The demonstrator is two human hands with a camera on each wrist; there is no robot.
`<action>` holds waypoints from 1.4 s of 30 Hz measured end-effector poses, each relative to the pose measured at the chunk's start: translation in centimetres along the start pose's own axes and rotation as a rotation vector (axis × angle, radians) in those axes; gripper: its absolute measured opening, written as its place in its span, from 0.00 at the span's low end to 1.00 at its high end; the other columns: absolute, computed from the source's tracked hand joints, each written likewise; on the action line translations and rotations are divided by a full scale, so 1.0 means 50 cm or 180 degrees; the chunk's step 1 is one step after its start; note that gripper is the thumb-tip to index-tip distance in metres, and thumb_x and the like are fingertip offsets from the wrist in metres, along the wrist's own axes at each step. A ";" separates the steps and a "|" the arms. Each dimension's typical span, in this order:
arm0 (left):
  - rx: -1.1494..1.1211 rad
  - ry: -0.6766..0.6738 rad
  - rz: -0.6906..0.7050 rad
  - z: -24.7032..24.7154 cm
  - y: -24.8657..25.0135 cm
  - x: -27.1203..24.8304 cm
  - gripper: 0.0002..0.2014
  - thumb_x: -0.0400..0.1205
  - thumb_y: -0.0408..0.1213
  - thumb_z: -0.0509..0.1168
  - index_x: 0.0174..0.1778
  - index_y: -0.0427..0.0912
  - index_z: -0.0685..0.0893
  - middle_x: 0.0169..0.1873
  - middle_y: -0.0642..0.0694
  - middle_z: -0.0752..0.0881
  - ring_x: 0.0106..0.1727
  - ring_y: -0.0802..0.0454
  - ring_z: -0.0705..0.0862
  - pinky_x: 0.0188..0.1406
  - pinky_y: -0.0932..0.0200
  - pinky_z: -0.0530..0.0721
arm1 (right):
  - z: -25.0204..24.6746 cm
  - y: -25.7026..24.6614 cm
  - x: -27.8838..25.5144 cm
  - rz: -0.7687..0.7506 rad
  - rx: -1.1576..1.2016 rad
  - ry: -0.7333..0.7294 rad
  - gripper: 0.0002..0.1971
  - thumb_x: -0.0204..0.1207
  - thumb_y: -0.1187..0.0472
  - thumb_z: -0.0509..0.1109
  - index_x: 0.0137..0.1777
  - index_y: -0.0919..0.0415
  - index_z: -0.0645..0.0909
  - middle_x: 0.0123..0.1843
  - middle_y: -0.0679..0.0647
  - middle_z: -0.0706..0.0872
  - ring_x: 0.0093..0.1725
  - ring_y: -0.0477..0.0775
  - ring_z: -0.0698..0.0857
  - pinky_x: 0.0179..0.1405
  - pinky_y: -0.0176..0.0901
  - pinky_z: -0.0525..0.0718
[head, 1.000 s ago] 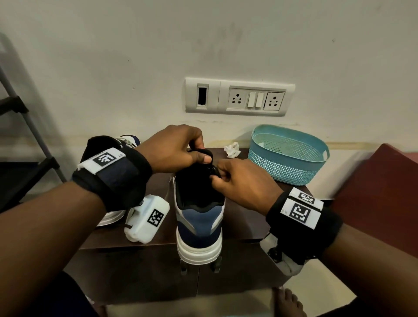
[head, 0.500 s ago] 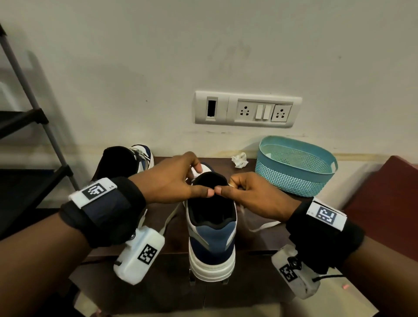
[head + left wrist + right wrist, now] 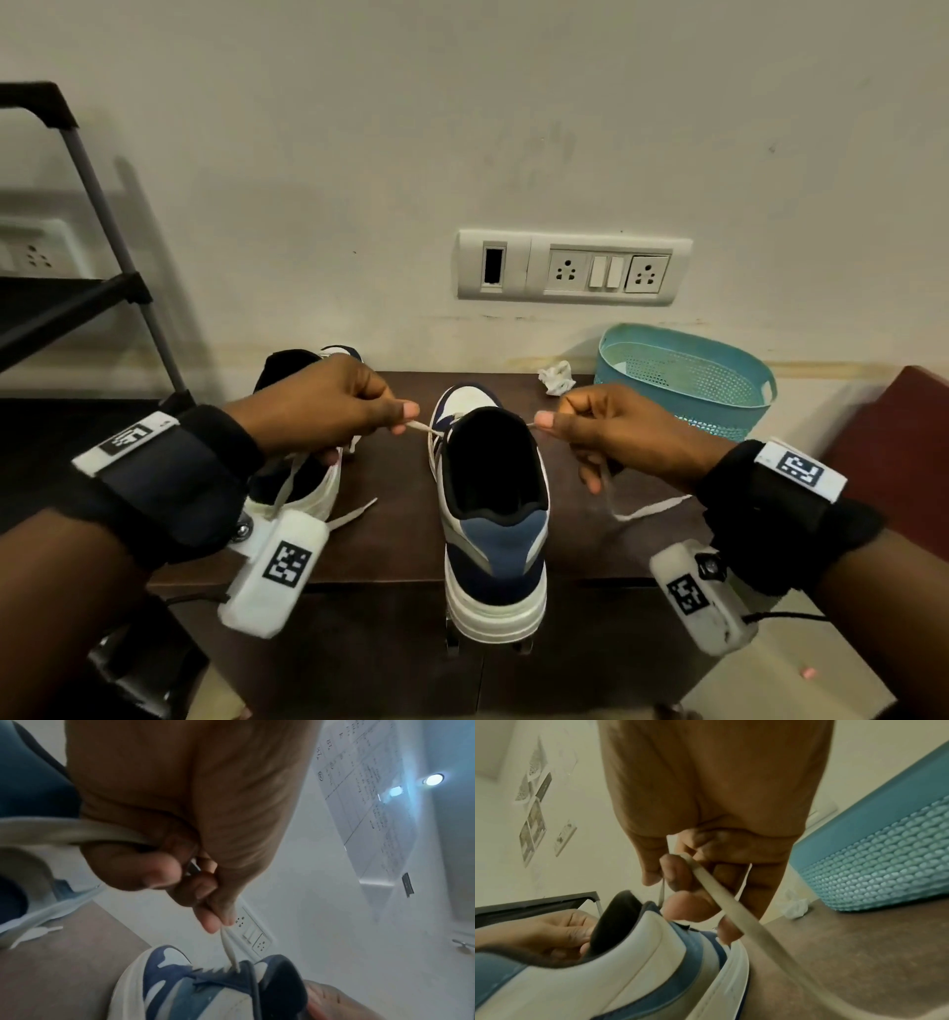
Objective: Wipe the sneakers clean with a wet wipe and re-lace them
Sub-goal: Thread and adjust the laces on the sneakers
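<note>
White lace [image 3: 420, 428] ends pinched by left hand [image 3: 328, 406] and right hand [image 3: 611, 431] flank sneaker [image 3: 493, 514], apparently overhanging table [image 3: 395, 539] edge.

Wristband tags [image 3: 125, 438]: black-and-white square code patterns on my two wrist straps; no letters I can read.
Camera housings [image 3: 285, 564]: the same kind of code squares, one on each white unit under my wrists; no words.
Paper sheet [image 3: 365, 797]: upper right of the left wrist view, on the wall; ruled table with handwriting, too blurred to read.
Wall prints [image 3: 532, 825]: left of the right wrist view; patterned, nothing readable.
Sneaker [image 3: 493, 514]: no brand or text I can make out.
</note>
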State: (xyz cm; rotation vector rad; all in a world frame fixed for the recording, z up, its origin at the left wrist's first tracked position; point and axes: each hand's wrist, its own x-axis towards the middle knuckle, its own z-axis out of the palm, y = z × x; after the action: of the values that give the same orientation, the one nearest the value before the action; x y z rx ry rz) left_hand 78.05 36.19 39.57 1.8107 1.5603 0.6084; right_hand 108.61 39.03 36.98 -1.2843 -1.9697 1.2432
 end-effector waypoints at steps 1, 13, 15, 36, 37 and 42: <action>0.0102 0.0034 0.0015 -0.003 -0.001 0.001 0.16 0.83 0.48 0.71 0.33 0.43 0.89 0.16 0.52 0.72 0.15 0.58 0.72 0.17 0.62 0.74 | -0.009 0.001 -0.001 0.0057 0.0071 0.0073 0.18 0.84 0.53 0.71 0.36 0.61 0.74 0.23 0.56 0.72 0.24 0.58 0.80 0.27 0.41 0.73; -0.0617 0.0031 0.0111 -0.035 0.028 0.005 0.20 0.80 0.54 0.71 0.30 0.42 0.86 0.21 0.46 0.74 0.19 0.51 0.67 0.18 0.62 0.72 | -0.041 -0.041 -0.001 0.0094 0.0974 0.0696 0.09 0.84 0.60 0.72 0.58 0.66 0.85 0.31 0.57 0.82 0.17 0.49 0.69 0.18 0.41 0.81; -0.1271 0.0048 0.0468 -0.039 0.063 0.006 0.16 0.80 0.51 0.70 0.37 0.41 0.88 0.23 0.44 0.75 0.18 0.52 0.66 0.18 0.61 0.74 | -0.037 -0.074 0.004 -0.0112 0.1425 0.0615 0.12 0.84 0.62 0.70 0.65 0.66 0.84 0.42 0.59 0.90 0.18 0.49 0.72 0.20 0.42 0.84; -0.1934 -0.0875 0.0664 0.033 0.104 0.095 0.14 0.84 0.44 0.65 0.60 0.39 0.87 0.51 0.36 0.90 0.59 0.30 0.88 0.62 0.42 0.82 | -0.003 -0.198 0.046 -0.1000 0.1959 0.0540 0.08 0.86 0.56 0.68 0.51 0.60 0.86 0.50 0.56 0.89 0.42 0.56 0.85 0.45 0.54 0.86; -0.2023 -0.0913 0.0725 0.032 0.108 0.093 0.14 0.83 0.44 0.65 0.60 0.41 0.87 0.49 0.37 0.90 0.57 0.31 0.88 0.66 0.38 0.82 | -0.007 -0.198 0.045 -0.1041 0.2008 0.0535 0.08 0.86 0.56 0.67 0.50 0.58 0.86 0.50 0.56 0.89 0.44 0.56 0.85 0.45 0.54 0.86; -0.2217 -0.0754 0.0846 0.040 0.117 0.084 0.07 0.84 0.39 0.69 0.53 0.39 0.87 0.33 0.45 0.82 0.33 0.45 0.83 0.63 0.34 0.81 | -0.015 -0.195 0.032 -0.1213 0.2046 0.0324 0.11 0.89 0.56 0.61 0.51 0.58 0.84 0.59 0.61 0.90 0.52 0.61 0.89 0.45 0.53 0.88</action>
State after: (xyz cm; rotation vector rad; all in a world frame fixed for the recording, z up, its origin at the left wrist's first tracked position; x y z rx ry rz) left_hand 84.15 39.54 42.23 1.4777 0.8059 0.8898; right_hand 104.02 39.32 45.77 -0.6070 -1.4618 1.4094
